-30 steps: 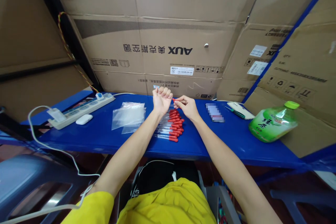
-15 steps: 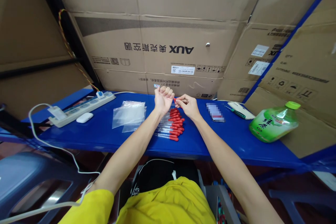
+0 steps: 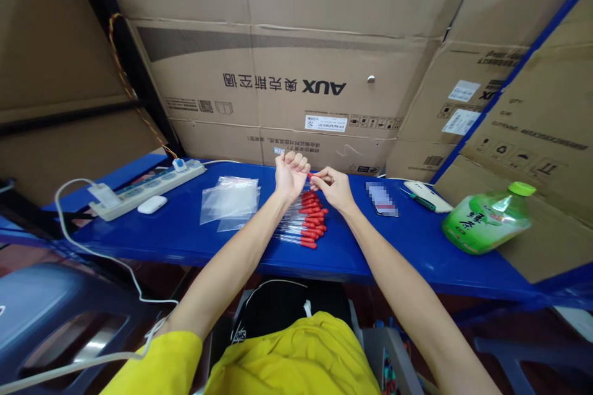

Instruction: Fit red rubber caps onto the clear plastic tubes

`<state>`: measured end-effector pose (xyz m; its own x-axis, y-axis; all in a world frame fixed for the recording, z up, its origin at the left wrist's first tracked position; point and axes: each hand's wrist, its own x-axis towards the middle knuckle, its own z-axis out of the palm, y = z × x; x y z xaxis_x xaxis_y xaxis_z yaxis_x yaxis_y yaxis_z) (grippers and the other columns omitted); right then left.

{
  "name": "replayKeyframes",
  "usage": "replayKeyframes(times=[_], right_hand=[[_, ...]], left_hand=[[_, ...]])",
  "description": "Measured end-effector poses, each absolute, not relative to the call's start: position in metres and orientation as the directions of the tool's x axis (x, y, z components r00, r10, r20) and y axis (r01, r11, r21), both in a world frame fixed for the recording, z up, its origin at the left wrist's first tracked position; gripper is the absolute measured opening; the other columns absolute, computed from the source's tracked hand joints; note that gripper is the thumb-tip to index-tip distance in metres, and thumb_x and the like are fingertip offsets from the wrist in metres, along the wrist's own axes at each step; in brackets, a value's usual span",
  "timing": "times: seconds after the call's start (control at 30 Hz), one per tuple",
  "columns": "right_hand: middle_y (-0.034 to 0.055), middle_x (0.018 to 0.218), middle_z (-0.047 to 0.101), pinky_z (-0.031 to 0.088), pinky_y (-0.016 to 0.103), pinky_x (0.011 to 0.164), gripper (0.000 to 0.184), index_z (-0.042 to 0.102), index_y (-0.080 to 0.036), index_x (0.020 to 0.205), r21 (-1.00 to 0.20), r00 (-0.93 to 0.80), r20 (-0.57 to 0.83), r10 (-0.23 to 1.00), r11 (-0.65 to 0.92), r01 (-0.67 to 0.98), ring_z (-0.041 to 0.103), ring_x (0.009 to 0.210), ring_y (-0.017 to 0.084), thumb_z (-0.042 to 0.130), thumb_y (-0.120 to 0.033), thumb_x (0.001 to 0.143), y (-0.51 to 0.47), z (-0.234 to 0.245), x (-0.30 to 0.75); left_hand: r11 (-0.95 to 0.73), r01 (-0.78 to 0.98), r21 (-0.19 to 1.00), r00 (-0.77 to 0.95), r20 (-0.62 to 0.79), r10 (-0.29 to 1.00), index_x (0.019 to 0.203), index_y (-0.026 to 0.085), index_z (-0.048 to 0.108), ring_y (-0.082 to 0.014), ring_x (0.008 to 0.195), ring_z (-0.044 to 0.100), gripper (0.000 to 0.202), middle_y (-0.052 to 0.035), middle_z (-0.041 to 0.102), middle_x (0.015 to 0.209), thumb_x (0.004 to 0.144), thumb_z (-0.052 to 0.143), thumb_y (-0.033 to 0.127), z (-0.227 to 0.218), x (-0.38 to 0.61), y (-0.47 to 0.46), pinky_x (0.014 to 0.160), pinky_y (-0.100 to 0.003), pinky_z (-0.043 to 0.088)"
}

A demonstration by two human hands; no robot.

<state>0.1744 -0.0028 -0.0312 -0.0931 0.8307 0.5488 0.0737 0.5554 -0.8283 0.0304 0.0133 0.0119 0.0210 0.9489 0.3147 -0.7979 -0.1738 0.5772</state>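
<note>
My left hand (image 3: 290,174) is curled shut above the blue shelf (image 3: 185,241), fingers wrapped round something I cannot make out. My right hand (image 3: 334,188) pinches the red bulb end of a glass dropper (image 3: 310,176) that points toward the left hand. Below both hands lies a row of several glass droppers with red bulbs (image 3: 306,222) on the shelf. A stack of clear plastic bags (image 3: 229,200) lies to the left of them.
A white power strip (image 3: 148,190) with a plug and cable, and a small white case (image 3: 152,204), sit at the left. A phone (image 3: 380,198), a white device with a green pen (image 3: 424,195) and a green bottle (image 3: 486,219) lie to the right. Cardboard boxes (image 3: 296,74) stand behind.
Both hands stay together over the droppers, barely shifting. The camera has drifted slightly.
</note>
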Motion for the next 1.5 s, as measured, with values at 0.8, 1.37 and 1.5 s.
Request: replayKeyframes(times=[0.8,1.37,1.5], right_hand=[[0.0058,0.075,0.078,0.065,0.038,0.069,0.039,0.066,-0.022,0.085,-0.804,-0.074,0.576,0.814,0.581,0.127,0.077,0.067,0.025,0.075,-0.059,0.082,-0.004,-0.033,0.174],[0.0053,0.082,0.079,0.064,0.038,0.074,0.035,0.068,-0.022,0.095,-0.748,-0.096,0.625,0.774,0.630,0.207,0.078,0.074,0.026,0.074,-0.055,0.085,-0.006,-0.030,0.171],[0.0040,0.084,0.078,0.061,0.035,0.073,0.034,0.066,-0.023,0.103,-0.723,-0.141,0.633,0.761,0.646,0.243,0.077,0.075,0.024,0.068,-0.054,0.090,-0.008,-0.026,0.170]], left_hand=[[-0.141,-0.864,0.483,0.045,0.354,0.934,0.065,0.021,0.022,-0.0126,0.053,0.023,0.050,0.0030,0.018,0.060,0.107,0.033,0.046,0.006,0.034,0.013,0.053,-0.028,0.035],[-0.037,-0.932,0.359,0.077,0.297,0.952,0.066,0.021,0.021,-0.0110,0.049,0.026,0.044,0.0040,0.020,0.058,0.105,0.035,0.035,0.011,0.029,0.013,0.051,-0.027,0.034],[-0.076,-0.922,0.380,0.048,0.306,0.951,0.065,0.021,0.020,-0.0109,0.049,0.026,0.044,0.0035,0.020,0.058,0.105,0.033,0.035,0.015,0.024,0.013,0.051,-0.027,0.036]])
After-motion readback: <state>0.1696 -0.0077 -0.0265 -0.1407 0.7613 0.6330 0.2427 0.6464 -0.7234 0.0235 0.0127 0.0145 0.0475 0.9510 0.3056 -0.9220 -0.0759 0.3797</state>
